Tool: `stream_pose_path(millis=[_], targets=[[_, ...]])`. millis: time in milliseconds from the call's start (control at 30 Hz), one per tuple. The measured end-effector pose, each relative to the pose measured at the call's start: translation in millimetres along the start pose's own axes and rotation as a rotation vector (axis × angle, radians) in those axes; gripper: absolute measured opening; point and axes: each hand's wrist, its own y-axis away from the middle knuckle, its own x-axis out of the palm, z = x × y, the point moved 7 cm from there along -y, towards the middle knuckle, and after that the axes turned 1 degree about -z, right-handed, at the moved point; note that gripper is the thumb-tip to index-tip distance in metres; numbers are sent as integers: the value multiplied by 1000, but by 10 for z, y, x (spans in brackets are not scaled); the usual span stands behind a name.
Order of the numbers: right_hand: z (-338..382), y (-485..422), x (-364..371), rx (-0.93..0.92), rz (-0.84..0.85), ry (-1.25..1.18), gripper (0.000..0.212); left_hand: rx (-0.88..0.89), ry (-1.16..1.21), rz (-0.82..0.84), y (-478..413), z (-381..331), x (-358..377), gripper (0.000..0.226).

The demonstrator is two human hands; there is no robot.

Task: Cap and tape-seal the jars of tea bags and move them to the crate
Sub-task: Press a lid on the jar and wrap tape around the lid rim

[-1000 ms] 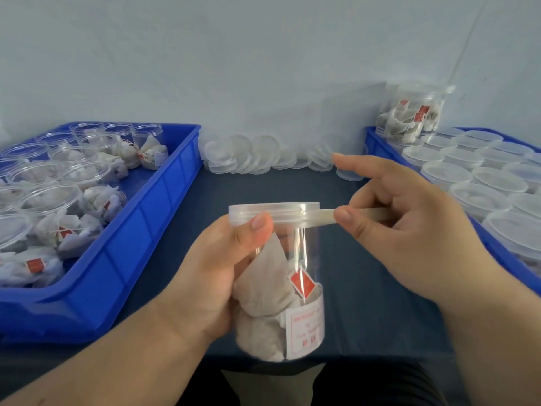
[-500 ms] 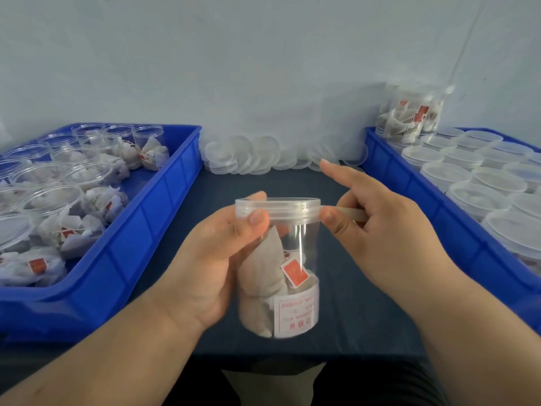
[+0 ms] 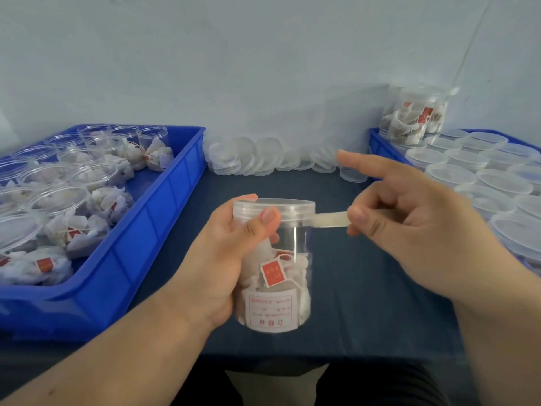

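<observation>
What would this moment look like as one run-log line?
step: tape-sealing | left hand: holds capped jar | right hand: pinches tape strip at lid

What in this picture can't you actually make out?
Head view only:
- Print on the white paper label of the clear plastic jar: blurred, too small.
- Far end of the pale tape strip: hidden behind the right hand.
- Jar's left side: covered by the left hand.
- Left blue plastic crate: cut off by the frame's left edge.
</observation>
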Motion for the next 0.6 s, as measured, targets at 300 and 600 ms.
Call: stream_pose_path(millis=[300, 600], targets=[[9, 6, 108, -30, -106, 23, 47, -30, 127, 194, 94, -19, 206, 67], [24, -29, 188, -1, -52, 173, 64, -52, 102, 270, 57, -56, 154, 84]])
